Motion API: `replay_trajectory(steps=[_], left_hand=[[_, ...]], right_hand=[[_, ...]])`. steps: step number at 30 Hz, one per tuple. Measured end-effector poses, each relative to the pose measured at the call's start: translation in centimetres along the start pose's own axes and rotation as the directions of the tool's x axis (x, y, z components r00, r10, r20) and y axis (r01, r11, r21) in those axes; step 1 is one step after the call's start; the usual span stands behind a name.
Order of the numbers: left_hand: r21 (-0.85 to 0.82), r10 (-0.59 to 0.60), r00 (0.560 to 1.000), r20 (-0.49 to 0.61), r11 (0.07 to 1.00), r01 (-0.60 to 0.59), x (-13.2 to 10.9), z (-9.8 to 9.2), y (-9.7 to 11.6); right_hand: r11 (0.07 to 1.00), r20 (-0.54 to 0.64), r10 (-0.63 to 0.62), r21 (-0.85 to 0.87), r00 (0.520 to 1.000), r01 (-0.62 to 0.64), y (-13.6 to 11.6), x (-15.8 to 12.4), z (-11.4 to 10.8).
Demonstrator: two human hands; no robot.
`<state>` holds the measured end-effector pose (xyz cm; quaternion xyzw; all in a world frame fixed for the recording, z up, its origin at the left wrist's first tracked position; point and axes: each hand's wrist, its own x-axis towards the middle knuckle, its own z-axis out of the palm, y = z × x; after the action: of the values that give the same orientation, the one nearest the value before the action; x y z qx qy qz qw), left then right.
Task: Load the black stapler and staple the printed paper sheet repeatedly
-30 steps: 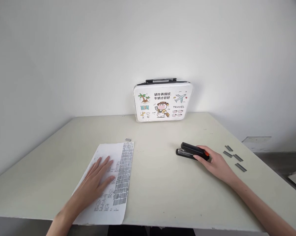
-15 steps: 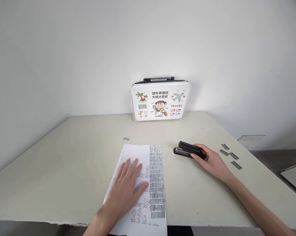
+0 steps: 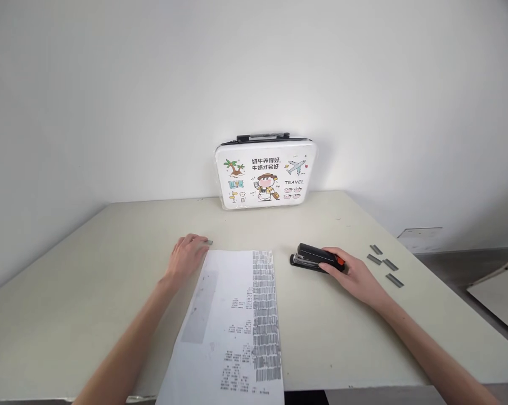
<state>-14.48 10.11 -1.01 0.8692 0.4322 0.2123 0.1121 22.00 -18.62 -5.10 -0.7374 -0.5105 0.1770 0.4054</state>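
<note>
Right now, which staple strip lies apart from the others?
The short strip at the left hand's fingertips, by the paper's top left corner. The other four lie together right of the stapler, past the right hand.

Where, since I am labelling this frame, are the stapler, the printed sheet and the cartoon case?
stapler (image 3: 315, 254), head view, on its black top arm.
printed sheet (image 3: 232, 275), head view, on its blank upper part.
cartoon case (image 3: 265, 171), head view, on its white front face.
</note>
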Motion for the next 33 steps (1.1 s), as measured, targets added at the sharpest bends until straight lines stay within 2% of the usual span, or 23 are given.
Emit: replay_trajectory(steps=[5, 8, 10, 11, 13, 15, 17, 18, 20, 23, 25, 28, 33], left_hand=[[-0.181, -0.059, 0.998, 0.017, 0.982, 0.061, 0.3, -0.2, 0.2], [-0.332, -0.087, 0.994, 0.072, 0.937, 0.106, -0.4, 0.0, 1.9], [-0.466, -0.073, 0.99, 0.122, 0.876, 0.122, -1.2, 0.1, 3.5], [-0.556, -0.064, 0.984, 0.167, 0.818, 0.147, -1.7, 0.1, 4.4], [-0.744, -0.043, 0.942, 0.332, 0.602, 0.29, -2.5, -0.1, 6.4], [-0.797, -0.02, 0.867, 0.498, 0.385, 0.466, -3.1, -0.4, 8.5], [-0.778, 0.004, 0.814, 0.581, 0.294, 0.554, -3.8, -0.6, 10.6], [-0.772, 0.027, 0.805, 0.593, 0.301, 0.559, -4.1, -0.7, 11.5], [-0.747, 0.086, 0.8, 0.594, 0.427, 0.509, -5.1, -0.4, 13.3], [-0.612, 0.137, 0.819, 0.557, 0.734, 0.293, -6.9, 0.7, 15.5], [-0.491, 0.163, 0.849, 0.502, 0.862, 0.125, -7.8, 1.7, 16.5], [-0.421, 0.235, 0.864, 0.445, 0.907, -0.03, -8.4, 3.3, 17.5], [-0.408, 0.328, 0.857, 0.397, 0.9, -0.155, -7.9, 5.1, 18.3]], right_hand=[[0.992, 0.152, -0.034, 0.128, 0.988, 0.014, -1.0, -0.2, -0.4], [0.988, 0.224, -0.035, 0.157, 0.974, 0.0, -1.3, -0.5, -0.6], [0.988, 0.262, -0.039, 0.152, 0.964, -0.002, -1.3, -0.9, -0.7], [0.989, 0.276, -0.042, 0.149, 0.96, 0.0, -1.3, -1.2, -0.7], [0.989, 0.293, -0.05, 0.151, 0.955, 0.005, -1.3, -1.8, -0.8], [0.988, 0.307, -0.058, 0.157, 0.95, 0.009, -1.3, -2.6, -0.8], [0.987, 0.307, -0.061, 0.16, 0.95, 0.011, -1.5, -3.2, -0.8], [0.987, 0.303, -0.058, 0.161, 0.951, 0.009, -1.6, -3.4, -0.8], [0.985, 0.274, -0.042, 0.171, 0.961, -0.005, -1.8, -3.8, -0.7], [0.98, 0.2, 0.005, 0.196, 0.98, -0.045, -1.9, -4.1, -0.6], [0.976, 0.134, 0.04, 0.205, 0.99, -0.068, -1.8, -4.2, -0.5], [0.973, 0.089, 0.053, 0.218, 0.995, -0.072, -1.6, -4.4, -0.4], [0.972, 0.102, 0.046, 0.223, 0.994, -0.067, -1.6, -4.5, -0.5]])
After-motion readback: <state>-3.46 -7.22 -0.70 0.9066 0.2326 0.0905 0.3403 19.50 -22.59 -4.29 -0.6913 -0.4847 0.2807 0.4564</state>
